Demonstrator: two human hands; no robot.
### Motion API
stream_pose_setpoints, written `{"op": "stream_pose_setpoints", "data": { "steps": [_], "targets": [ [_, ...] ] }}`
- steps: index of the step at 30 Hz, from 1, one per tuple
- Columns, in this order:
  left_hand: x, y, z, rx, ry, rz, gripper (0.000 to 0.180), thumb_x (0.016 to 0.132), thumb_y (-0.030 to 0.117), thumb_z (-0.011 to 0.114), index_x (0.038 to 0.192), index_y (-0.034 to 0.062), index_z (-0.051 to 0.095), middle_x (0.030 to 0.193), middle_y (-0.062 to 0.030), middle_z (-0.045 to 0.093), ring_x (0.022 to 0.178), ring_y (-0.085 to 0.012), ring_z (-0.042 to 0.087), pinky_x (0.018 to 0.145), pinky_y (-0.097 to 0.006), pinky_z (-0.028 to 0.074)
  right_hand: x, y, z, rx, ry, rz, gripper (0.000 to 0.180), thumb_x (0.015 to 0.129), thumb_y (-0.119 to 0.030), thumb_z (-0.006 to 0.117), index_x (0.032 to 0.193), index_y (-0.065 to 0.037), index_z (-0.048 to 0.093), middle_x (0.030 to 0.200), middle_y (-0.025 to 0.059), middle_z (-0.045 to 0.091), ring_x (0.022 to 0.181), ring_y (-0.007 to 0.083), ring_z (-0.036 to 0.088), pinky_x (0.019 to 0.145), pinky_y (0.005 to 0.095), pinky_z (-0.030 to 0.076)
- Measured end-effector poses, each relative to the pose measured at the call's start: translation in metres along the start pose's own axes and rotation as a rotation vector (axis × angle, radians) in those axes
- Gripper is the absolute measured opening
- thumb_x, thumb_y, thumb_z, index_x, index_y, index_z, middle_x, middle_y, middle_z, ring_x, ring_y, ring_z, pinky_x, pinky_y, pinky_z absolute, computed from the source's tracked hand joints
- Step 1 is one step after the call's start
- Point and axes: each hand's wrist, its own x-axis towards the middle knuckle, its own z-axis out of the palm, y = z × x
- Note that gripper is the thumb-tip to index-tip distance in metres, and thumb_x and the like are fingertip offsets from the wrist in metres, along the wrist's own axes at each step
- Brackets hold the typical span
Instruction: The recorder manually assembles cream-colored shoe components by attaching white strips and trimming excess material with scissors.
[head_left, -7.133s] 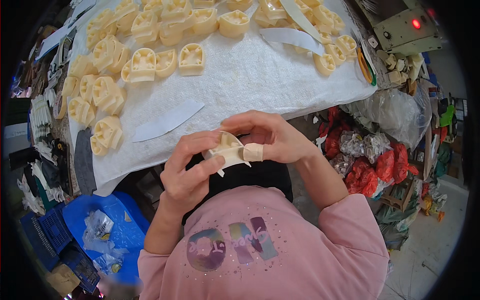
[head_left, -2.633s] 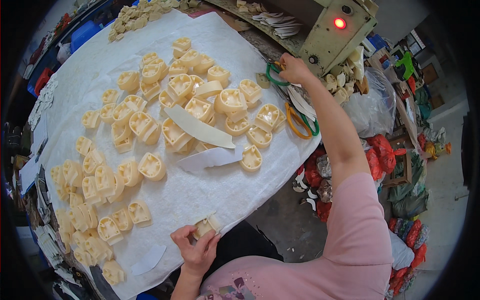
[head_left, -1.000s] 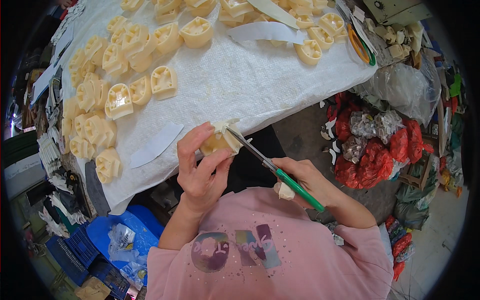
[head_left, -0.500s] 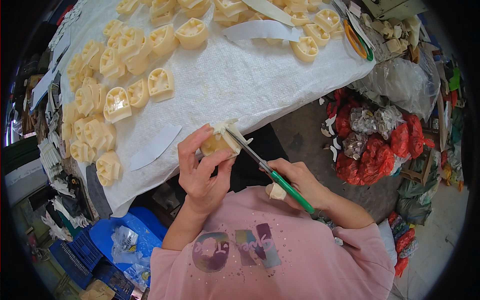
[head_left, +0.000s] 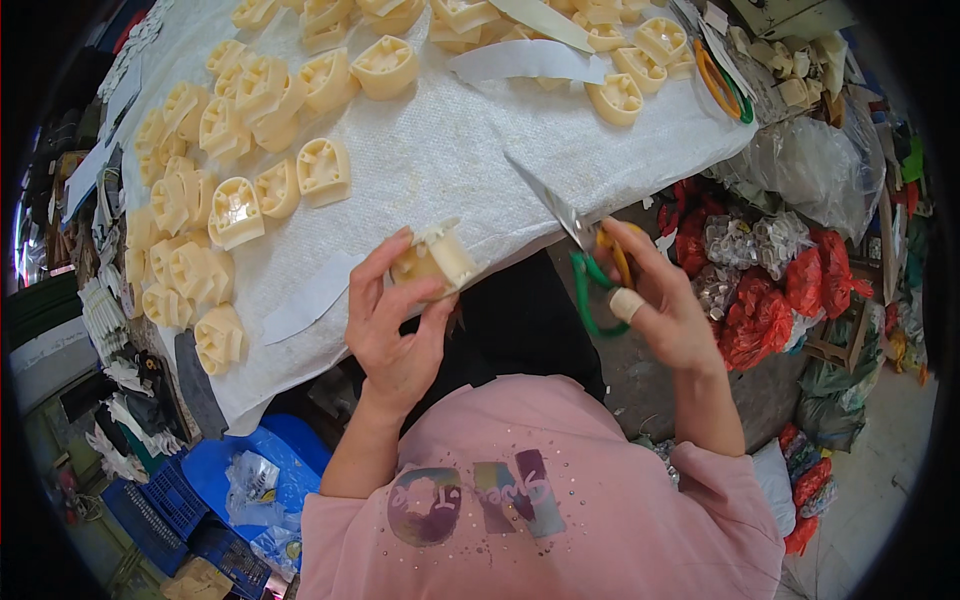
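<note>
My left hand is closed on a small cream plastic part, gripping it between thumb and fingers just over the near edge of the white-covered table. Thin ragged bits stand up along the part's upper rim. In my right hand is a pair of scissors with one green and one orange handle loop. Their blades point up and to the left over the cloth, apart from the part. A pale wrap covers my right thumb. Many similar cream parts lie at the left and back of the table.
White woven sheeting covers the table. Curved white strips lie on it. More orange and green handles rest at its right corner. Red bags sit on the floor at right. A blue tub stands at lower left.
The scissors have come away from the part and swung to the right with my right hand, now gripped by their loops. My left hand has shifted slightly left with the part.
</note>
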Motion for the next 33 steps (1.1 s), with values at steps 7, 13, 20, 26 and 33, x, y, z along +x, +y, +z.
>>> {"op": "stream_pose_setpoints", "data": {
  "steps": [7,13,20,26,33],
  "targets": [
    [0.014,-0.002,0.003,0.254,-0.232,-0.06,0.027,0.059,-0.007,0.068,0.084,0.0043,0.067,0.113,-0.0115,0.058,0.1,-0.0257,0.054,0.085,-0.034,0.046,0.051,-0.03,0.029,1.086,-0.08,-0.216,0.064,0.081,-0.009,0.053,0.14,-0.006,0.028,0.103,0.0101,0.049,0.084,0.0162,0.052,0.075,0.028,0.043],
    [0.016,-0.002,0.003,0.291,-0.247,-0.076,0.028,0.059,-0.008,0.069,0.084,0.0041,0.067,0.114,-0.0127,0.059,0.102,-0.0258,0.056,0.086,-0.034,0.046,0.086,-0.036,0.062,1.055,0.064,-0.402,0.06,0.079,-0.006,0.049,0.135,0.0,0.03,0.094,0.0109,0.052,0.074,0.0142,0.049,0.064,0.0276,0.043],
    [0.017,-0.001,0.003,0.3,-0.257,-0.052,0.027,0.057,-0.006,0.072,0.081,0.0042,0.065,0.112,-0.0127,0.059,0.097,-0.027,0.055,0.081,-0.034,0.046,0.095,-0.008,0.089,0.971,0.012,-0.338,0.052,0.079,-0.006,0.049,0.128,0.001,0.035,0.086,0.0052,0.049,0.074,0.0097,0.045,0.066,0.0235,0.04],
    [0.016,-0.003,0.003,0.31,-0.271,-0.072,0.026,0.058,-0.007,0.072,0.081,0.0025,0.065,0.114,-0.0137,0.059,0.103,-0.0268,0.056,0.087,-0.034,0.046,0.088,-0.003,0.101,0.96,0.133,-0.485,0.053,0.079,-0.003,0.045,0.129,0.001,0.031,0.086,0.0069,0.048,0.073,0.0114,0.046,0.067,0.0247,0.04],
    [0.016,-0.003,0.002,0.301,-0.268,-0.087,0.025,0.059,-0.007,0.073,0.081,0.002,0.065,0.114,-0.0141,0.059,0.103,-0.0264,0.056,0.088,-0.034,0.046,0.094,-0.02,0.075,1.113,0.047,-0.524,0.053,0.079,-0.005,0.046,0.13,0.0,0.031,0.084,0.0072,0.048,0.07,0.0112,0.044,0.063,0.0239,0.039]
  ]
}}
